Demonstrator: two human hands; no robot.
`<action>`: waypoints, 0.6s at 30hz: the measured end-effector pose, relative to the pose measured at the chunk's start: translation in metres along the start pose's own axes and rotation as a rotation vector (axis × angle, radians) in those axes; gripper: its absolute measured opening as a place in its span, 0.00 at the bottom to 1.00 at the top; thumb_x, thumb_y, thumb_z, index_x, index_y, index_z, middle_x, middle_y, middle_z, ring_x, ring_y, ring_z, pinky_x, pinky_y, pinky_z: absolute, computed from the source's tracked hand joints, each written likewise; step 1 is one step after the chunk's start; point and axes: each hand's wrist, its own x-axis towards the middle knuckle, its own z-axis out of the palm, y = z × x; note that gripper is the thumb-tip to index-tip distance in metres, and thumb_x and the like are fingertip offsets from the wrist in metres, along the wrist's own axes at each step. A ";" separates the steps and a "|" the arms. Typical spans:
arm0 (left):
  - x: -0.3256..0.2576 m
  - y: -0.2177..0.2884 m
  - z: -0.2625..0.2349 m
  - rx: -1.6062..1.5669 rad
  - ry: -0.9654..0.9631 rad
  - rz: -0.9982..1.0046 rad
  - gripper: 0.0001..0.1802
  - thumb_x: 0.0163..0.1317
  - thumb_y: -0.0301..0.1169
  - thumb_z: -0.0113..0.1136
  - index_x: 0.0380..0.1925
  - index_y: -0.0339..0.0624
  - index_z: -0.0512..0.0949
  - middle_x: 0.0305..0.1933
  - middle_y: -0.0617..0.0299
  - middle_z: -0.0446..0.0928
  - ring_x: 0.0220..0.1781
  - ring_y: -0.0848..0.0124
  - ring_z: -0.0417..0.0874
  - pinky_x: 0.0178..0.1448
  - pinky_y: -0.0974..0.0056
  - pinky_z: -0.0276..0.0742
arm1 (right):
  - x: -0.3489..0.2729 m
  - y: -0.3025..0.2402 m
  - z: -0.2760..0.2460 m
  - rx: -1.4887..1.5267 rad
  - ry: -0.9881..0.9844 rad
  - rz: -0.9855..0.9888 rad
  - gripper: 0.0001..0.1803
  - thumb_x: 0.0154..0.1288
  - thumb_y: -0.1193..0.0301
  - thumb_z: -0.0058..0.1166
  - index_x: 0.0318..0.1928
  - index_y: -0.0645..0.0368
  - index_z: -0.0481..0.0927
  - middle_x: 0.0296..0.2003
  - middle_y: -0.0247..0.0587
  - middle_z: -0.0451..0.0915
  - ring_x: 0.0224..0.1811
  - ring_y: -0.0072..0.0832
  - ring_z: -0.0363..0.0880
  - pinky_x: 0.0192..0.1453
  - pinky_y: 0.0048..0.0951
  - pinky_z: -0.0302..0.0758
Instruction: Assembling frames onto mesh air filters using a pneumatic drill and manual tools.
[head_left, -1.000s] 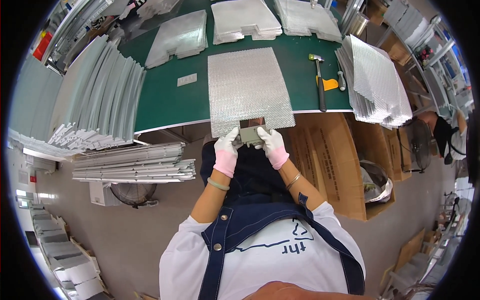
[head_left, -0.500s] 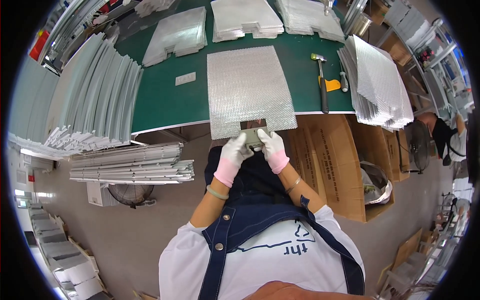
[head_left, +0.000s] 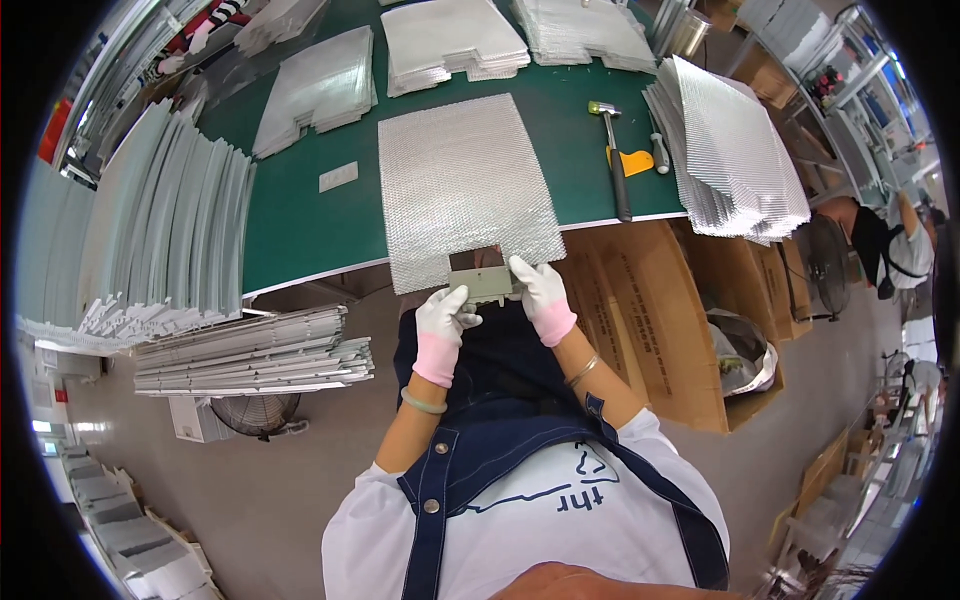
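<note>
The gloved left hand (head_left: 446, 318) has slid to the lower-left corner of a grey-green block (head_left: 482, 284), grip unclear; the right hand (head_left: 546, 302) pinches its right end, at a silvery sheet's (head_left: 470, 175) notch. Panels (head_left: 180, 225) stand left; a hammer (head_left: 620, 190) lies right.

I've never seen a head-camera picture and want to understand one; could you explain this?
No machine here: the view looks down from a fisheye camera on someone's head, so straight edges bend. The left hand and right hand are the wearer's own, in white-and-pink gloves. The right hand holds a grey-green part by its right end; the left hand is at its lower left corner. On the green table lie a hammer, a pale plate and stacks of silvery sheets; one textured sheet overhangs the near edge.
</note>
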 end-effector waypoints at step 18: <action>0.012 -0.007 -0.021 0.007 -0.110 -0.066 0.11 0.62 0.33 0.59 0.33 0.34 0.75 0.25 0.62 0.76 0.20 0.77 0.75 0.31 0.68 0.79 | -0.001 -0.005 -0.007 0.143 -0.083 0.112 0.14 0.60 0.65 0.59 0.25 0.64 0.81 0.19 0.34 0.76 0.20 0.18 0.70 0.27 0.20 0.66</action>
